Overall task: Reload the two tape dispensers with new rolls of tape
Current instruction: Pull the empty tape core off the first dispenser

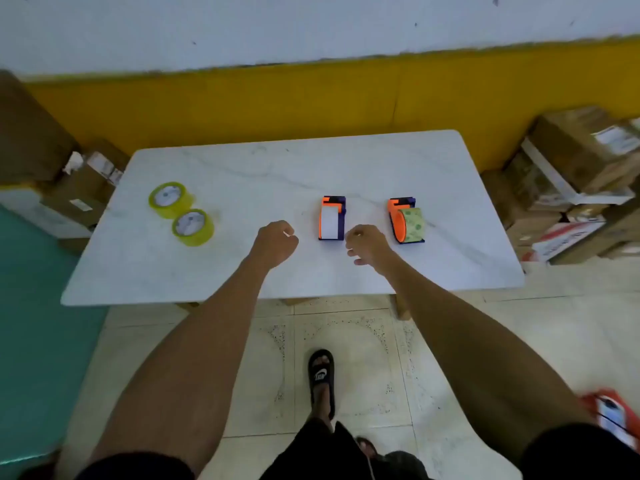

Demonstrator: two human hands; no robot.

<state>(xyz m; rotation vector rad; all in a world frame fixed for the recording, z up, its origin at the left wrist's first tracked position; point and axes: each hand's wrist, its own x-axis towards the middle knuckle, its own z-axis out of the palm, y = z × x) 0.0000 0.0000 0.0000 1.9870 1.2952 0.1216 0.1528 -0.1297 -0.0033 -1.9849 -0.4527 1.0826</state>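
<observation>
Two orange-and-blue tape dispensers stand near the middle of the white marble table [242, 168]. The left dispenser [331, 219] carries a white roll or core. The right dispenser [406, 220] carries a greenish roll. Two yellow-green tape rolls lie flat at the table's left, one [169, 199] farther back and one [192, 226] nearer, touching each other. My left hand [276, 241] hovers just left of the left dispenser, fingers curled into a loose fist with nothing in it. My right hand [367, 244] hovers between the two dispensers, fingers loosely bent and apart, empty.
Stacked cardboard boxes [568, 174] crowd the floor right of the table, and more boxes [69, 181] sit at its left. A yellow-and-white wall runs behind. My foot in a black sandal [322, 379] stands on the tiled floor before the table's near edge.
</observation>
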